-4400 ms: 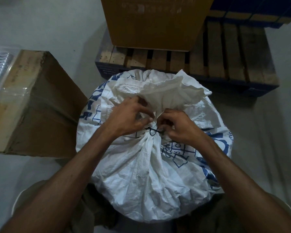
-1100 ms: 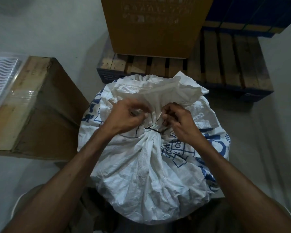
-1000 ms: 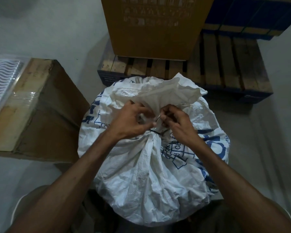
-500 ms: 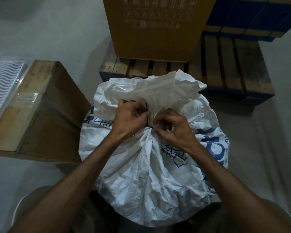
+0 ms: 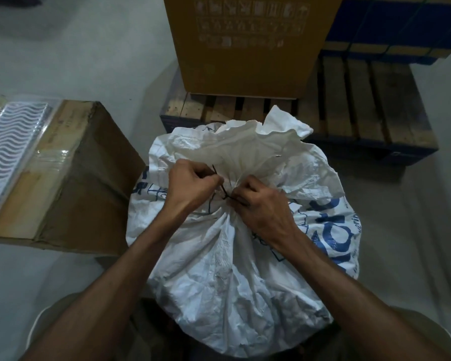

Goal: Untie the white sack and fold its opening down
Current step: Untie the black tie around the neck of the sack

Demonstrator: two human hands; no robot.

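One large white woven plastic sack point(image 5: 227, 277) with blue printing stands on the grey concrete floor point(image 5: 414, 230) directly in front of the person, between their two bare forearms. Its neck is gathered into a tight bunch, and above the bunch the crumpled mouth of the sack fans out toward the far side. One thin black tie point(image 5: 223, 190) runs round the gathered neck, with a loose end sticking up.

The left hand point(image 5: 193, 185) is clenched at the left side of the neck, its fingers curled round and pinching the upper end of the black tie. The right hand point(image 5: 258, 204) sits just beside it on the right of the neck, fingers curled in, pinching the tie where it crosses the bunch. The two hands are nearly touching at the knot.

On the floor to the left of the sack stands one worn brown cardboard box point(image 5: 71, 183) sealed with clear tape; one clear plastic tray with a white wavy pattern point(image 5: 8, 149) lies on its top along the left edge. Beyond the sack lies one wooden slatted pallet with a blue frame point(image 5: 370, 108), carrying one upright tan cardboard carton point(image 5: 245, 45) with faint white printing. Behind the pallet's far right corner sit stacked blue and yellow flat packs point(image 5: 391, 27); their count cannot be told.
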